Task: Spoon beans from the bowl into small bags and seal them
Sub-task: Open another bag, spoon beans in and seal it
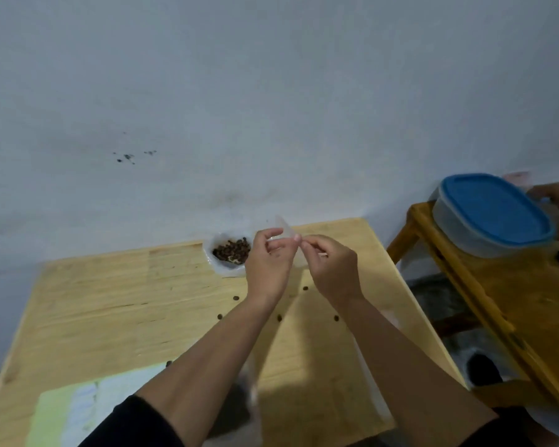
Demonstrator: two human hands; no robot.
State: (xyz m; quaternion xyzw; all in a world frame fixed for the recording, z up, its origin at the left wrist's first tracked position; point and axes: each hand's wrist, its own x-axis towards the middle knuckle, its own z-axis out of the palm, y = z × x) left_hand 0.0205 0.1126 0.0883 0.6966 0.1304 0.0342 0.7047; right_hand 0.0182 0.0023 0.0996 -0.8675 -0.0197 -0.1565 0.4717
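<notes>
A white bowl (221,267) with dark brown beans (233,249) stands near the far edge of the light wooden table (117,304). Just right of the bowl, my left hand (268,266) and my right hand (331,269) are raised above the table. Between them they pinch a small clear plastic bag (284,229), each hand at one side of its top. I cannot tell whether beans are inside the bag. No spoon is visible.
Several loose beans (236,298) lie scattered on the table. A pale green and white sheet (88,404) lies at the near left. To the right, a darker wooden table (510,301) carries a clear container with a blue lid (494,211); another person's hand (552,195) is beside it.
</notes>
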